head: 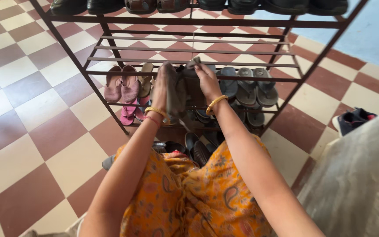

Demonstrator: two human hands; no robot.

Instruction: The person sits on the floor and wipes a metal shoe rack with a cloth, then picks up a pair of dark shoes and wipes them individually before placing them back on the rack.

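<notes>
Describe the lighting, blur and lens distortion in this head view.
Head view: soft, even daylight with no hard shadows or glare on the checked floor. The wide lens bends the shoe rack outward at the edges. The left hand, right hand and dark cloth look sharp; the grey fabric is slightly soft.

Bare arms, bangles at both wrists, an orange printed garment

Back from the fingers, the left hand point(159, 90) has two bands at its wrist: a slim gold-coloured bangle point(155, 110) nearest the fingers and a thin red bangle point(152, 119) just behind it, the two almost touching. The right hand point(207, 81) has one gold-coloured bangle point(216, 103) at its wrist, a little thicker and sitting at a slant. Further back both forearms are bare, with no sleeves showing. Well behind the fingers, between the two arms, lies an orange garment point(198, 193) printed with paisley curls and small flowers in red, grey and cream, gathered into soft folds.
</notes>
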